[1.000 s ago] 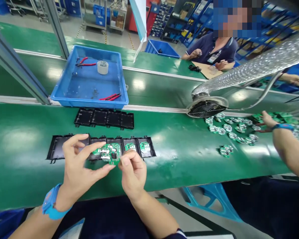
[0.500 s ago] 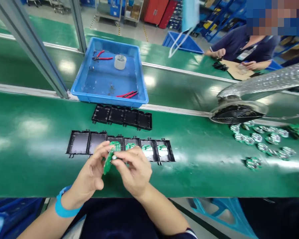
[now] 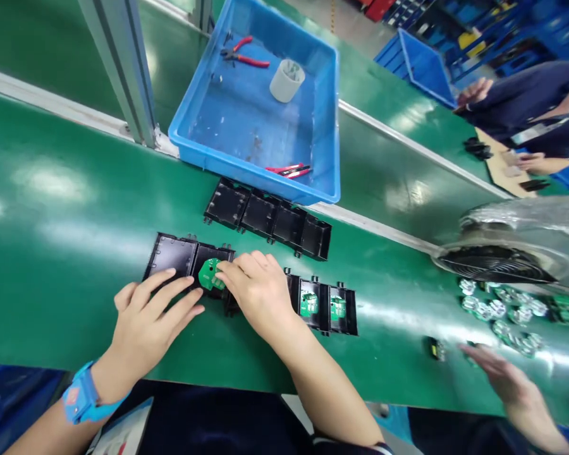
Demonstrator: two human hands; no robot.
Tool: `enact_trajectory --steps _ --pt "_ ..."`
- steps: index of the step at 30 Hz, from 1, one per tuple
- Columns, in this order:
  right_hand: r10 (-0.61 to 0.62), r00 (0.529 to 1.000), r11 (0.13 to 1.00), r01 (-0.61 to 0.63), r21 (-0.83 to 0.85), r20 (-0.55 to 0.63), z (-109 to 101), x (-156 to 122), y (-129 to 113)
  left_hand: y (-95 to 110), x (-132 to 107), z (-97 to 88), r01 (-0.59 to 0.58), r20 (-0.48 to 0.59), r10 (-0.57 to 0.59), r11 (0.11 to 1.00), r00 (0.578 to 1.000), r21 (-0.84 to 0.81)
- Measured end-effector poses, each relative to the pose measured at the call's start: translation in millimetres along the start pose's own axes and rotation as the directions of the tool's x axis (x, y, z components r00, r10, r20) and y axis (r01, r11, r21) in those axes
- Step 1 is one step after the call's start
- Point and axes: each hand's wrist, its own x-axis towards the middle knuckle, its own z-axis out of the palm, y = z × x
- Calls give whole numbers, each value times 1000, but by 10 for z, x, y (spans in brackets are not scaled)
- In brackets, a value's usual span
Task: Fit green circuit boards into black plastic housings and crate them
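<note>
A green circuit board (image 3: 208, 274) lies in the second black plastic case (image 3: 200, 254) from the left of the near row. My right hand (image 3: 263, 294) pinches the board at its right edge and covers the middle cases. My left hand (image 3: 145, 325) is open with fingers spread, its fingertips by the lower edge of the leftmost case (image 3: 173, 256), in which no board shows. Farther right, one green board (image 3: 308, 304) sits in a case, and another board (image 3: 337, 308) in the end case.
Behind is a second row of black cases (image 3: 258, 213). A blue tray (image 3: 260, 165) holds red-handled pliers (image 3: 246, 58) and a white cup (image 3: 287, 81). A fan (image 3: 497, 262) and several boards (image 3: 521, 313) are at right. Another person's hand (image 3: 507, 379) reaches in there; someone sits opposite.
The circuit board, earlier held up between both hands, is now down in the second case. My left hand has let go and spread. Another person's hand has appeared at right; the view has shifted.
</note>
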Motion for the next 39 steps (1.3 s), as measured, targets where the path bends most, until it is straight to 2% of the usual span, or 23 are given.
enact_trajectory --steps 9,15,23,30,34,39 --pt "-2 996 999 -2 41 93 53 84 27 -43 6 48 56 81 -47 993 996 -106" --pt "-12 996 997 5 77 88 67 80 38 -27 16 42 81 100 -69 988 993 -129" --pt "-6 997 999 3 34 82 66 84 53 -2 57 28 116 103 -103 985 989 -125" --pt "66 997 997 -64 38 -39 -138 -190 -25 78 85 40 11 193 -3 999 981 -41" --pt "35 999 999 -35 2 -13 -55 -365 -168 80 77 92 -2 272 8 1000 962 -20" --pt "54 998 998 -53 -45 33 58 -401 -230 72 4 112 9 367 -6 1000 930 -7"
